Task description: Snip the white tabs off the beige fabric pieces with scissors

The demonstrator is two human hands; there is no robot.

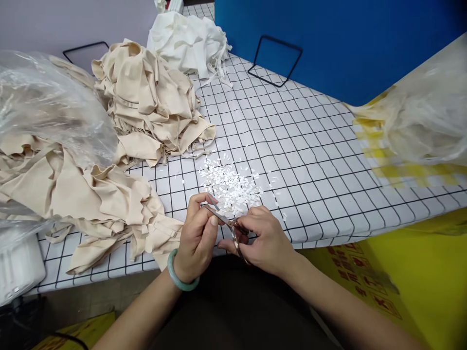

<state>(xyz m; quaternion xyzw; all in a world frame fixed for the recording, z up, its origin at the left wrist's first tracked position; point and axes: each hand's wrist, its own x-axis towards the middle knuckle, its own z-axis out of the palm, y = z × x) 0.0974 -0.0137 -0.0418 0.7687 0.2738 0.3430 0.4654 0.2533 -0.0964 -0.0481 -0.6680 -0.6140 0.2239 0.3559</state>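
Note:
My right hand (268, 240) grips a pair of metal scissors (222, 217), with fingers in the handle loops. The blades stand apart and point left, at the fingers of my left hand (199, 233). Those fingers are curled and pinched together; what lies between them, if anything, is too small to make out. A green bangle (175, 277) circles my left wrist. Just beyond both hands lies a heap of small white cut pieces (233, 187). Beige fabric pieces (153, 228) reach close to my left wrist.
A larger beige fabric pile (146, 97) and a white fabric pile (188, 41) lie farther back on the checked tablecloth (299, 146). Clear plastic (54, 107) covers fabric at left. A blue panel (328, 43) stands behind, and a plastic bag (434, 112) sits at right.

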